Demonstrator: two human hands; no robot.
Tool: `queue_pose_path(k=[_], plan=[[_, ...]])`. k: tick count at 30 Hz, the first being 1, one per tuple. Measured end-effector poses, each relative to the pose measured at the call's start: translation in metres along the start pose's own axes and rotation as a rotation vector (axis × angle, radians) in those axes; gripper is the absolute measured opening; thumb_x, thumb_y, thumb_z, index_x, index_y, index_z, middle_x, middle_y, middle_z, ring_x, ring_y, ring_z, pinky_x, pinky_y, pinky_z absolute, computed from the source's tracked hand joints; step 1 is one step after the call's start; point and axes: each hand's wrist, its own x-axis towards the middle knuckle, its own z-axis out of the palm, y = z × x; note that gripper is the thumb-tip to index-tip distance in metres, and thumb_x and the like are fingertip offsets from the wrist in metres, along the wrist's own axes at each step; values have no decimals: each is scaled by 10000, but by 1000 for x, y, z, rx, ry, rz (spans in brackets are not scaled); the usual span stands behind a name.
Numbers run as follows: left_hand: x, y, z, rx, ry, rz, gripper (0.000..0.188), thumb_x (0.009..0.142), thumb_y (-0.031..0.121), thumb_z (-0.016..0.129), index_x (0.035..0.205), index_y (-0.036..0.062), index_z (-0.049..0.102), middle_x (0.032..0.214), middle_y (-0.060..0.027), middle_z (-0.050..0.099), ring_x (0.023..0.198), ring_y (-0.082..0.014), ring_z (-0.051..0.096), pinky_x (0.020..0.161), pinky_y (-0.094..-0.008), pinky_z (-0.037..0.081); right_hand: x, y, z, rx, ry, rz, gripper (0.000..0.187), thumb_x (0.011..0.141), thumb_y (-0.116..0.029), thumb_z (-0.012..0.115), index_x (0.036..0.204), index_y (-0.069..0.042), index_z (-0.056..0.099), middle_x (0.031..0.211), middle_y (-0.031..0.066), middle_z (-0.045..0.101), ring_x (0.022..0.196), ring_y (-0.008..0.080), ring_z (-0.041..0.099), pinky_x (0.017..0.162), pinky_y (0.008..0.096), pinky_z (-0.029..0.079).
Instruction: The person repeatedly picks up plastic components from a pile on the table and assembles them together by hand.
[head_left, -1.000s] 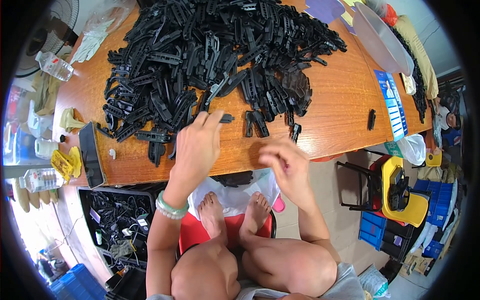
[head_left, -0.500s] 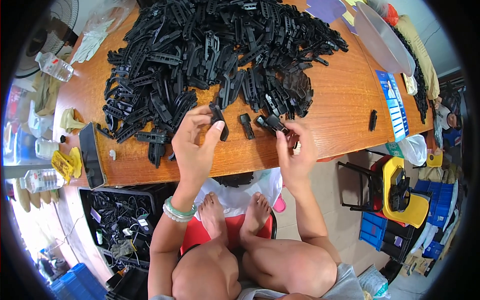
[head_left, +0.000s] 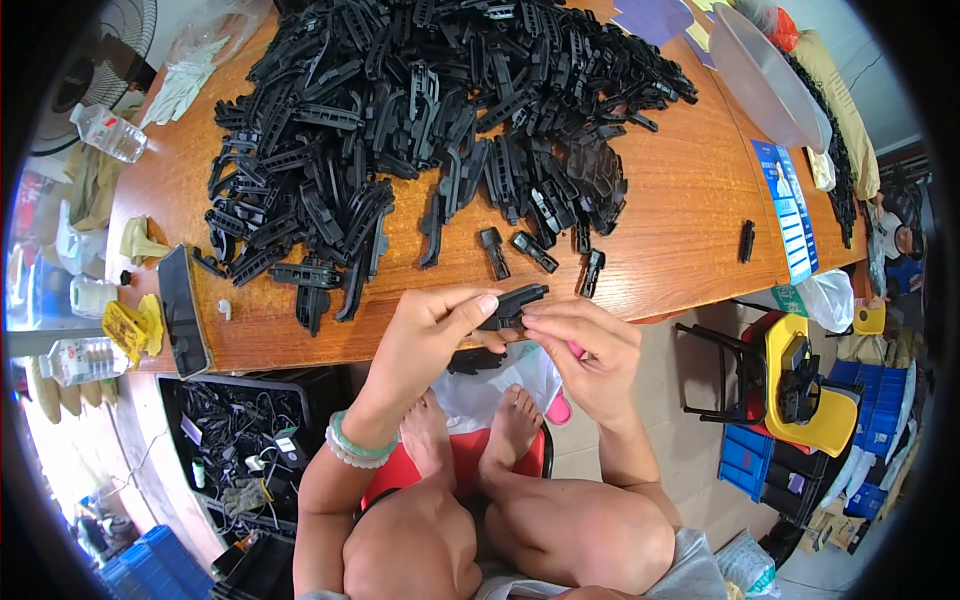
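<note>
Close to the table's front edge, my left hand (head_left: 425,335) and my right hand (head_left: 590,355) meet on a black plastic part (head_left: 518,302). The left thumb and fingers pinch its left end, while the right fingertips press at its right end. Whether it is one piece or two fitted together cannot be made out. Just beyond lie short black clip-like pieces (head_left: 535,251), several in number and apart from the hands. A large heap of black plastic parts (head_left: 400,110) covers the far side of the wooden table (head_left: 690,220).
A phone-like dark slab (head_left: 186,310) and a white earbud (head_left: 225,309) lie at the left. A translucent basin (head_left: 765,80) and a blue leaflet (head_left: 785,210) are at the right. Below stand a black crate of parts (head_left: 245,450) and a yellow chair (head_left: 800,400).
Both hands have drawn back toward me and come together. The long black part in the left hand and the short piece at the right fingers were apart before; now both hands grip at one spot.
</note>
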Motion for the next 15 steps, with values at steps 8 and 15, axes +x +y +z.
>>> queue_pose_path(k=[8,15], plan=[[-19,-2,19,673,94,383,346,798,63,673,1116,-22,568,834,-205,644,707,-315,648,621,-333,500,-7,5,-4,70,62,-46,222,675,99,709,884,25,692,857,134,668,706,181,628,592,249,485],[-24,3,19,750,20,454,359,791,60,671,1125,-15,563,839,-191,632,694,-343,622,592,-348,485,-4,4,-11,101,-121,104,466,656,-132,793,1066,16,629,937,105,613,773,146,587,633,226,447]])
